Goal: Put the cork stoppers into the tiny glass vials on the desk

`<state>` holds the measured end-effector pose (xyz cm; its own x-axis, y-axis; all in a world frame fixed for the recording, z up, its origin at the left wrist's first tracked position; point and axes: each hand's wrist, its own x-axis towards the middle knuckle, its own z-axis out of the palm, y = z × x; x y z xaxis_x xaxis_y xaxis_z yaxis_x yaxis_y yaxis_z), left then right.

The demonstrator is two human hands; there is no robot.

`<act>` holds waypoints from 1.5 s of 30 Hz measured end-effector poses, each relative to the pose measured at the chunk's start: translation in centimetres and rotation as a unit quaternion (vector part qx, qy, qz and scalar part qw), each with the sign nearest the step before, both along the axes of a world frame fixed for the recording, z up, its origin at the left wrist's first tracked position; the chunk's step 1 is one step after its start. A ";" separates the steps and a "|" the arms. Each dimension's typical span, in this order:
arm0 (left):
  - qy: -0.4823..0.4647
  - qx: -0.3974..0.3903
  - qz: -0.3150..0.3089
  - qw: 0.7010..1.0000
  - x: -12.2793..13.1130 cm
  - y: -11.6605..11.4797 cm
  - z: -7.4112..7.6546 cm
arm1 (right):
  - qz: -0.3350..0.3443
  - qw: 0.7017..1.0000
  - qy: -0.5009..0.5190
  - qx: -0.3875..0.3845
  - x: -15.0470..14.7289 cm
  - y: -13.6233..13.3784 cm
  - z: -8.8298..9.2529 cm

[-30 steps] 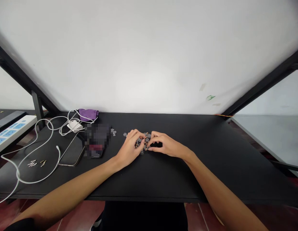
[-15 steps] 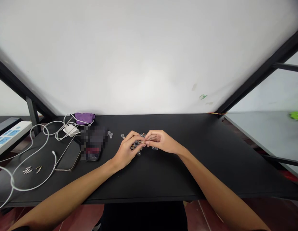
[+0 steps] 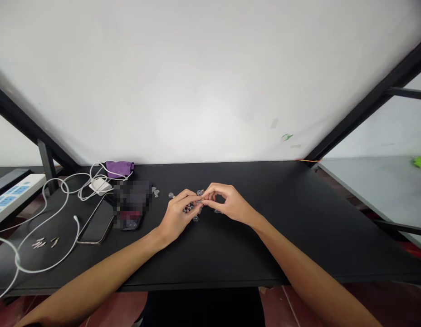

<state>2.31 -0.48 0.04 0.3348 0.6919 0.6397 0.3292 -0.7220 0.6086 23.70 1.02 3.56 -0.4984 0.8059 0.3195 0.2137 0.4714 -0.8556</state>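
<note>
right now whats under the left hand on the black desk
Just past the fingers of the left hand, a loose cluster of small dark pieces and a clear round piece lie on the black desk. Whatever is under the palm is covered and cannot be seen.

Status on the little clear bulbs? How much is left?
Hard to gauge. Possibly done: a few clear pieces sit apart beside the blurred object. In hand: the left hand and right hand meet in a pinch over the heap; what they hold is too small to tell. Left: the heap of small clear bulbs on the black table, plus small metal pieces near the white cable.
</note>
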 end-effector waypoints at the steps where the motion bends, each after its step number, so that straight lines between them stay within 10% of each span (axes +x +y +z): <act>1: -0.002 -0.009 0.003 1.000 0.0 0.0 0.0 | 0.002 1.000 0.002 -0.002 0.1 0.0 0.0; 25: -0.060 -0.186 -0.012 0.981 1.1 -1.4 0.9 | 0.086 0.989 0.035 -0.116 2.9 0.7 1.4; 45: 0.271 0.000 -0.127 0.954 3.2 -2.1 0.2 | 0.048 0.927 -0.322 -0.184 8.4 2.5 1.5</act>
